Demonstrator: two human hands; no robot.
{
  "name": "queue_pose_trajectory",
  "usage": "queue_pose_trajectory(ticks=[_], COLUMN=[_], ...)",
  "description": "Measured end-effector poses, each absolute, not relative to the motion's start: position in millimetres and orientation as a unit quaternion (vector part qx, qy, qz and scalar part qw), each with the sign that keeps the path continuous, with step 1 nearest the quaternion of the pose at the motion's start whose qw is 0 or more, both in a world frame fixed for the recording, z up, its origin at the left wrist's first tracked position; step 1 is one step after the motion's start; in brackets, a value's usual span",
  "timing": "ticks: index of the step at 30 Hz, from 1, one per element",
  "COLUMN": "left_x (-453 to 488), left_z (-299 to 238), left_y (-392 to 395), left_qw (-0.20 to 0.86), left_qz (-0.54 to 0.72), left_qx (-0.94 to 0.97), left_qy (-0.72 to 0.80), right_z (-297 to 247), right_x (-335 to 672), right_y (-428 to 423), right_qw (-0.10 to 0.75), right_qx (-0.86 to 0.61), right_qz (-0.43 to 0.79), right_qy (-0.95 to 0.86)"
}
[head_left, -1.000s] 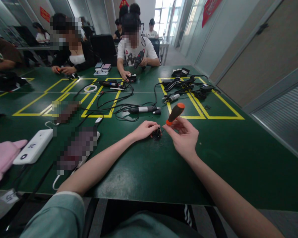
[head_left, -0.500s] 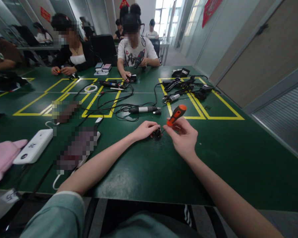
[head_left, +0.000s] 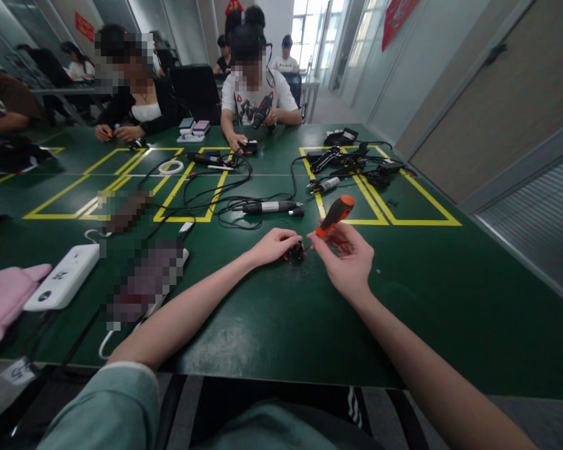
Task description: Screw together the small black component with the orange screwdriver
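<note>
My left hand (head_left: 278, 245) is closed on a small round black part (head_left: 295, 253) that rests on the green table; its far side is hidden by my fingers. An orange and black screwdriver (head_left: 336, 214) is pinched between the thumb and fingers of my right hand (head_left: 349, 256). The handle leans up and to the right, and the thin shaft points down left at the black part. Whether the tip sits in a screw is too small to tell. Beyond my hands lies a grey and black pen-shaped electric tool (head_left: 269, 207) with a cable.
Cables and black tools (head_left: 338, 162) lie in the yellow-taped area at the far right. At left are a white power bank (head_left: 64, 278), a blurred phone (head_left: 145, 281) and a pink cloth (head_left: 9, 300). Across the table a person (head_left: 260, 94) holds a drill (head_left: 263, 112).
The screwdriver handle has tipped slightly to the right in my right hand. My left hand and the black part have stayed in place.
</note>
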State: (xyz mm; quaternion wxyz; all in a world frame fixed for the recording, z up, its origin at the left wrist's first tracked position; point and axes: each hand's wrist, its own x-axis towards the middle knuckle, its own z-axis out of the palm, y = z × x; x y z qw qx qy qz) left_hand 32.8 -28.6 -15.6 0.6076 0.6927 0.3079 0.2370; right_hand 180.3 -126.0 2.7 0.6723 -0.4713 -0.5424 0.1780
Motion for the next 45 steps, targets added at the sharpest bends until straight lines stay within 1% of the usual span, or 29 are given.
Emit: queue_pose_trajectory(ticks=[6,12,17,24,30,37,45], left_x=[32.6,32.7,32.9,32.5,32.3,32.7,32.1], left_z=[-16.0,-15.4,-15.9,-15.5,-14.6,-12.7,-15.8], left_y=[-28.2,-28.7,-28.3,-28.5,-29.3,-29.8,-28.5], left_qw=[0.607,0.605,0.604,0.598,0.600,0.595,0.602], left_qz=[0.231,0.231,0.235,0.231,0.232,0.228,0.230], left_qx=[0.697,0.696,0.697,0.702,0.701,0.705,0.700], left_qy=[0.306,0.310,0.306,0.311,0.308,0.311,0.308], right_z=[3.7,0.4,2.2,4.8,3.6,2.9,4.7], right_x=[182.0,182.3,182.7,183.6,182.3,184.0,184.2], right_y=[-124.7,-122.5,-124.5,-124.5,-122.9,-124.4,-124.2], right_qw=[0.662,0.687,0.664,0.651,0.686,0.661,0.667], right_qx=[-0.477,-0.459,-0.461,-0.468,-0.462,-0.472,-0.484], right_qz=[0.165,0.164,0.198,0.169,0.168,0.202,0.179], right_qy=[-0.554,-0.539,-0.553,-0.574,-0.536,-0.548,-0.538])
